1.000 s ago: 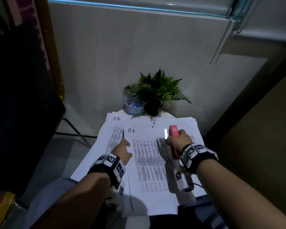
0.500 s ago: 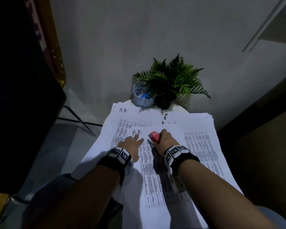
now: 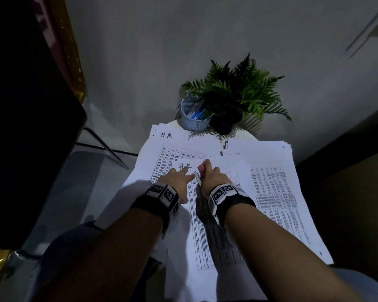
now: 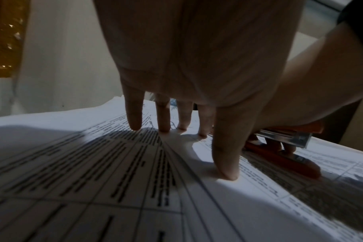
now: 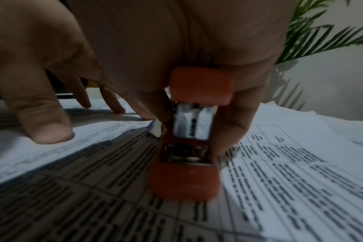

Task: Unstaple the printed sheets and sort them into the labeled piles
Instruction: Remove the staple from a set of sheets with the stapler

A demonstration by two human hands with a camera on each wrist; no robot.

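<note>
Left hand (image 3: 179, 177) presses the printed sheet (image 3: 196, 225); right hand (image 3: 214, 179) grips a red stapler (image 3: 202, 168)

Dim room: grey wall (image 3: 205, 35) behind a potted fern (image 3: 234, 92) (pen cup (image 3: 192, 118) beside it).

Potted fern (image 3: 238, 97) beside mesh pen cup (image 3: 193, 118) — both against wall (image 3: 205, 29).
</note>
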